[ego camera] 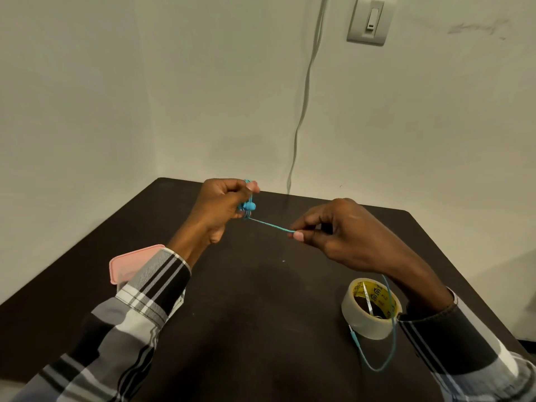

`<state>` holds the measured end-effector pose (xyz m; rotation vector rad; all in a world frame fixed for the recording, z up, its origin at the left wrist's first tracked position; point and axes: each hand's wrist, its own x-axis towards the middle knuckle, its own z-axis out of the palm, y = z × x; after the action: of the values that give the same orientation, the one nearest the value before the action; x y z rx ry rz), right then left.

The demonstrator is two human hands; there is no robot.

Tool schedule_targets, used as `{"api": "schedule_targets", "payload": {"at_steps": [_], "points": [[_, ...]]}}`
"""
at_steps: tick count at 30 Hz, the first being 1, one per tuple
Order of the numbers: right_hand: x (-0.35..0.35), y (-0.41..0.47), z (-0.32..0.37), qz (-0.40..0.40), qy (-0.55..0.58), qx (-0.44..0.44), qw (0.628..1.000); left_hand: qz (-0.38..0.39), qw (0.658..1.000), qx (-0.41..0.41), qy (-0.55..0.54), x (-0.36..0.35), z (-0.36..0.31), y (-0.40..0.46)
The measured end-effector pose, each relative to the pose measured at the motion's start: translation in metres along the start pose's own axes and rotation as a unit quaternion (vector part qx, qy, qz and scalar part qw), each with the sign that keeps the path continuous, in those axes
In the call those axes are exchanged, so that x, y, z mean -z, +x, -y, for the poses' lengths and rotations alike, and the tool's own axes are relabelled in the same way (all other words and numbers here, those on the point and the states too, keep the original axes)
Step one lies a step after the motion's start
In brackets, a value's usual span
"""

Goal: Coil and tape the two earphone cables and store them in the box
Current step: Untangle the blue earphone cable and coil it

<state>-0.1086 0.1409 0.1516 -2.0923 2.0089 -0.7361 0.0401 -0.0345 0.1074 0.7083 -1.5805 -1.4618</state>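
The blue earphone cable (271, 225) is being wound above the table (261, 300): the left hand (220, 207) is gripping the coil, the right hand's (333, 233) fingers (298, 235) pinching the taut strand. Taping with the tape roll (371, 309), boxing and a second cable, unseen, are seemingly remaining; the pink box (130, 264) is waiting behind the left sleeve.

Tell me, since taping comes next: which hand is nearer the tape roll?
Right. The right hand is up and just left of the tape roll; the left hand is farther off to its upper left.
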Motion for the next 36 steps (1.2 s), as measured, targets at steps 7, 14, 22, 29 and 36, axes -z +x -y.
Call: {"api": "schedule_targets", "payload": {"at_steps": [7, 14, 22, 29, 36], "points": [[0.012, 0.01, -0.008, -0.127, 0.027, 0.02, 0.991, 0.264, 0.954, -0.046, 0.136, -0.005, -0.004, -0.021], [0.01, 0.026, -0.031, -0.194, 0.105, -0.023, 0.975, 0.367, 0.93, -0.012, 0.031, -0.008, -0.01, -0.037], [-0.036, 0.024, -0.05, -0.139, 0.358, -0.132, 0.914, 0.357, 0.907, -0.022, -0.223, -0.01, -0.015, -0.039], [-0.081, 0.001, -0.035, -0.033, 0.353, -0.136, 0.925, 0.228, 0.952, -0.041, -0.199, -0.005, -0.012, -0.025], [-0.055, -0.022, -0.028, -0.015, 0.173, -0.09, 0.981, 0.203, 0.976, -0.064, 0.037, 0.005, -0.007, -0.02]]}}
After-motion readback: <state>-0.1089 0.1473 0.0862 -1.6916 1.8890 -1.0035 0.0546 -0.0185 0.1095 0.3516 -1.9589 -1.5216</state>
